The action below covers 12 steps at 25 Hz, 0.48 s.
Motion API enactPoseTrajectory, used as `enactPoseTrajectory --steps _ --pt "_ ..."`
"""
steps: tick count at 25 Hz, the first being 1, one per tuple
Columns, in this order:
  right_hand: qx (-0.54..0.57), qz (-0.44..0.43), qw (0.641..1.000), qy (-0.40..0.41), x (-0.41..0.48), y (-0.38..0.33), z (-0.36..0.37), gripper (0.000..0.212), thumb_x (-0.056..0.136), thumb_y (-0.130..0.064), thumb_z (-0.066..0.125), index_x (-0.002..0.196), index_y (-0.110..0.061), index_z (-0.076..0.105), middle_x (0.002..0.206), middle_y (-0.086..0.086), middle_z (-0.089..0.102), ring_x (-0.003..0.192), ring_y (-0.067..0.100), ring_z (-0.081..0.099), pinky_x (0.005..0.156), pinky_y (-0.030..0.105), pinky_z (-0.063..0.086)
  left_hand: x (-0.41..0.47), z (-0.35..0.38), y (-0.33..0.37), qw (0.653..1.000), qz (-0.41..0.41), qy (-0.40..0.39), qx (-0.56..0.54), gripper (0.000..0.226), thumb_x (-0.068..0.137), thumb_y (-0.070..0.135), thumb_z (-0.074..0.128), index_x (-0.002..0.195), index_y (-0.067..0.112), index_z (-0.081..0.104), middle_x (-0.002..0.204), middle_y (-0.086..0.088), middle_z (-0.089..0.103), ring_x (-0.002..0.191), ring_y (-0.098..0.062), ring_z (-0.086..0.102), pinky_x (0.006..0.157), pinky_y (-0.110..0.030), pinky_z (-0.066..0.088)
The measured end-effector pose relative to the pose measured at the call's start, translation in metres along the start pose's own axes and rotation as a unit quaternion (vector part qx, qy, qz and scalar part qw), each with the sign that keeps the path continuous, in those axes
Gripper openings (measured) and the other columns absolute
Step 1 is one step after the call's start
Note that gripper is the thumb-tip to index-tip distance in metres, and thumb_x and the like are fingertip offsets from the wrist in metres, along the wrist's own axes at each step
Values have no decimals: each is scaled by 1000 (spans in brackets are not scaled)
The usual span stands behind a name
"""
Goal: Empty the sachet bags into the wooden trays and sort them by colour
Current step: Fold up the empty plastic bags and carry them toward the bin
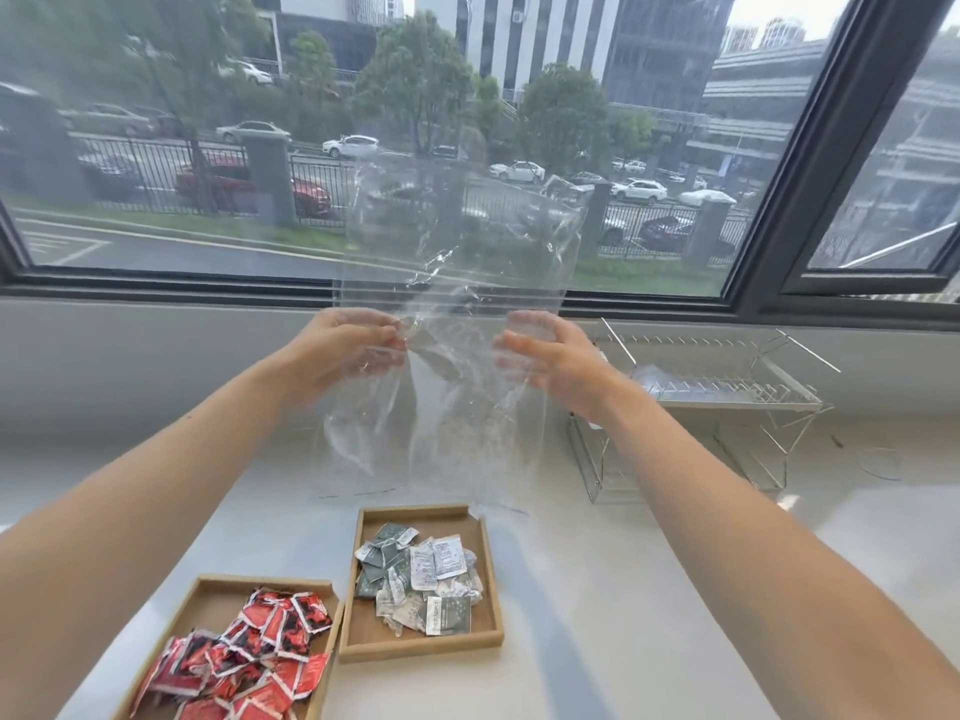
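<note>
The clear plastic bag point(457, 314) is hanging upright at the centre of the frame, held in the air over the white desk point(623, 589), with its upper part rising in front of the window point(363, 122) and its lower edge dangling just above the far rim of the right wooden tray point(422, 646). The left hand point(348, 348) is pinching the bag's left side between fingertips and thumb, and the right hand point(550, 353) is grasping the bag's right side, its fingers curling behind the film. The bag is looking empty and crumpled. In the lower centre, the right wooden tray is carrying green and white sachets point(421, 579), piled toward its far and middle part, leaving bare wood along its near edge. In the lower left, the left wooden tray point(218, 600) is holding red sachets point(249, 657), heaped toward its near right side, and its corner is sitting just beside the other tray. A wire rack point(727, 402) is standing at the right, near the right forearm. Open desk surface is lying to the right of the trays and between them and the rack.
</note>
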State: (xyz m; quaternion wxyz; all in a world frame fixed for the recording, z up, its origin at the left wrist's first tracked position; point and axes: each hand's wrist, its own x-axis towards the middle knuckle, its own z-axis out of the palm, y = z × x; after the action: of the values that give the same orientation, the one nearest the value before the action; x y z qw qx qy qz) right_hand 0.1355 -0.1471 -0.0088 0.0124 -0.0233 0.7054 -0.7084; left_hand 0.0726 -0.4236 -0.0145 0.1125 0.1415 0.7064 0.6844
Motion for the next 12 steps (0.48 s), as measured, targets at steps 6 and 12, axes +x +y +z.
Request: enactPoseTrajectory --steps 6,12 --pt "1 -34 999 -33 -42 -23 -33 44 86 -13 72 128 -12 58 116 14 72 107 32 69 78 40 55 -32 47 34 997 12 30 -73 14 88 -1 63 100 2 69 85 -10 73 74 -19 73 73 -27 61" --pt "10 -59 998 -4 -65 -58 -40 27 89 0 65 116 -4 62 102 15 73 83 29 70 77 46 60 -56 43 66 997 20 -12 -68 28 74 13 75 101 8 72 96 -10 74 78 -16 73 68 -23 59"
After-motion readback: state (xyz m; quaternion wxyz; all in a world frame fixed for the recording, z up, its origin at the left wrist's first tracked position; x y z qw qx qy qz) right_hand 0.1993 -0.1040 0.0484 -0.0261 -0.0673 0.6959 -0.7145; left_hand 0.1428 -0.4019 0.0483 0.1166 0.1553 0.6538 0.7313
